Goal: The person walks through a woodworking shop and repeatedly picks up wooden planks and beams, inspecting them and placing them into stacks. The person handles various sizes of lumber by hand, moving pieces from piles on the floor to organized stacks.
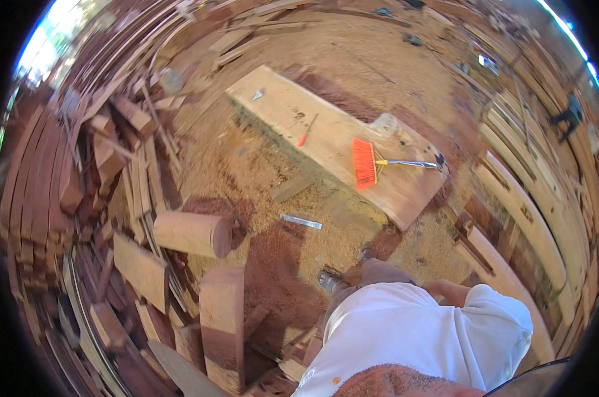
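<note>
Neither of my hands shows. My right forearm (450, 291) bends in at the waist beside my white shirt (405, 331), and its hand is hidden. In front of my feet lies a large thick wooden slab (283, 99) with a notch in its far edge. Resting on the slab are a broom (364, 163) with orange bristles and a short metallic handle, a thin tool (304, 137) with an orange handle, and a small pale grey pointed piece (258, 94). A silvery flat bar (301, 221) lies on the sawdust nearer to me.
A round log (192, 233), a squared block (221, 324) and stacked timber (38, 172) crowd the left. Long curved beams (531, 218) run along the right. Another person (569, 116) stands at the far right. Sawdust covers the ground (246, 165).
</note>
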A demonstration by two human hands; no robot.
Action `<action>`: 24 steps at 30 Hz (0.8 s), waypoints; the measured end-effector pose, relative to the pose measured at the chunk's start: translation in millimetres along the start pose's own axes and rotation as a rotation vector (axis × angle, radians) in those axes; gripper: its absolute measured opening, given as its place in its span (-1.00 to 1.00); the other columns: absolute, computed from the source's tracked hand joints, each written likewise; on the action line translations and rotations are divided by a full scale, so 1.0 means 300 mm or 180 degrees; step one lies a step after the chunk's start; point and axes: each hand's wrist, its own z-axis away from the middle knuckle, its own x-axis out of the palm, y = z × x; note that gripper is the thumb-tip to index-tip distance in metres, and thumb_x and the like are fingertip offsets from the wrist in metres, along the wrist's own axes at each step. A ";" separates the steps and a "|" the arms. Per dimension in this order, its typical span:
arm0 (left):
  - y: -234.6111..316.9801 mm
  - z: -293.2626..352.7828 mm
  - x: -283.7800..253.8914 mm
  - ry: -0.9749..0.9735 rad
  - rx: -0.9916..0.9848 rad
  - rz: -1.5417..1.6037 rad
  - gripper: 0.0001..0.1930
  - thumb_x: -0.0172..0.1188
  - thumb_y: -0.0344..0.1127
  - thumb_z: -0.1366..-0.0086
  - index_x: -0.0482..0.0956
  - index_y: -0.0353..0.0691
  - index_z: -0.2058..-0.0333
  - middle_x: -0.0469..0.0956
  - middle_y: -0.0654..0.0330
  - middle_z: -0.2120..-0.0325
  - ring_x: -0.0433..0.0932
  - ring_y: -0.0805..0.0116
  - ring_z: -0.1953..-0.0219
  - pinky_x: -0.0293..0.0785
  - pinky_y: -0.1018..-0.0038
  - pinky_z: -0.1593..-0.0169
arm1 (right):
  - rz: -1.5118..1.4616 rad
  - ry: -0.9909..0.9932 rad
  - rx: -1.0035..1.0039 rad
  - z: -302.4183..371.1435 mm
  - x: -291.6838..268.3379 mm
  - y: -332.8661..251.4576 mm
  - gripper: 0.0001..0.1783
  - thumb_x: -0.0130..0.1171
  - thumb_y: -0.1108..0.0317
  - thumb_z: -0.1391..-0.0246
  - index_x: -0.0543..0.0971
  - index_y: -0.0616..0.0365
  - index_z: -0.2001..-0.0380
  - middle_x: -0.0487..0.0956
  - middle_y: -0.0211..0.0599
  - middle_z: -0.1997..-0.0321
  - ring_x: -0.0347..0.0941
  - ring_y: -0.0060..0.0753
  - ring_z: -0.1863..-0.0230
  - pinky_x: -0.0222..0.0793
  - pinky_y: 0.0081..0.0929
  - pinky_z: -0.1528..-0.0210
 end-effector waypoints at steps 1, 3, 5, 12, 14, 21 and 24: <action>0.027 -0.012 -0.016 -0.0056 0.0006 -0.0098 -0.66 0.29 -0.12 -0.31 0.70 -0.26 0.11 0.69 0.13 0.32 0.64 0.27 0.29 0.56 0.33 0.24 | -0.0166 0.0082 0.0098 0.039 0.068 0.042 -0.64 0.29 0.23 -0.14 0.72 0.24 0.09 0.76 -0.14 0.26 0.65 -0.37 0.34 0.54 -0.32 0.34; 0.063 -0.021 -0.041 -0.0101 0.0021 -0.0238 -0.66 0.30 -0.11 -0.32 0.71 -0.25 0.09 0.69 0.13 0.31 0.64 0.28 0.28 0.57 0.34 0.24 | -0.0453 0.0210 0.0246 0.102 0.177 0.108 -0.64 0.29 0.23 -0.14 0.72 0.25 0.08 0.76 -0.15 0.27 0.64 -0.37 0.35 0.53 -0.32 0.35; 0.098 -0.028 -0.065 -0.0127 0.0029 -0.0374 -0.65 0.30 -0.11 -0.32 0.71 -0.24 0.08 0.70 0.14 0.30 0.65 0.29 0.28 0.57 0.34 0.23 | -0.0686 0.0299 0.0351 0.133 0.263 0.158 -0.64 0.29 0.23 -0.15 0.72 0.25 0.08 0.76 -0.15 0.27 0.64 -0.38 0.35 0.53 -0.33 0.35; 0.177 -0.021 0.004 -0.0211 0.0192 -0.0840 -0.63 0.32 -0.08 -0.34 0.72 -0.21 0.03 0.71 0.16 0.27 0.65 0.33 0.25 0.59 0.35 0.21 | -0.1516 0.0672 0.0424 0.113 0.460 0.340 -0.65 0.29 0.25 -0.15 0.71 0.26 0.08 0.76 -0.18 0.28 0.64 -0.39 0.36 0.53 -0.34 0.38; 0.230 -0.018 0.054 -0.0195 0.0240 -0.0995 -0.63 0.32 -0.07 -0.35 0.72 -0.20 0.01 0.71 0.17 0.26 0.65 0.34 0.24 0.60 0.36 0.20 | -0.1735 0.0808 0.0382 0.106 0.474 0.392 -0.65 0.29 0.25 -0.16 0.71 0.27 0.07 0.76 -0.19 0.28 0.64 -0.39 0.37 0.52 -0.35 0.39; 0.438 -0.040 0.323 -0.0189 0.0226 -0.0685 -0.58 0.31 -0.04 -0.41 0.69 -0.26 -0.04 0.72 0.21 0.19 0.65 0.40 0.19 0.61 0.39 0.11 | -0.2506 0.1458 0.0150 0.077 0.523 0.607 -0.65 0.29 0.27 -0.17 0.71 0.28 0.07 0.76 -0.21 0.29 0.63 -0.41 0.38 0.52 -0.36 0.41; 0.500 -0.059 0.410 -0.0125 0.0919 -0.0898 -0.58 0.28 -0.09 -0.43 0.67 -0.32 -0.06 0.73 0.17 0.16 0.66 0.38 0.16 0.60 0.40 0.05 | -0.3215 0.1826 0.0207 0.043 0.517 0.634 -0.65 0.29 0.28 -0.17 0.70 0.28 0.06 0.76 -0.22 0.29 0.63 -0.41 0.39 0.52 -0.37 0.42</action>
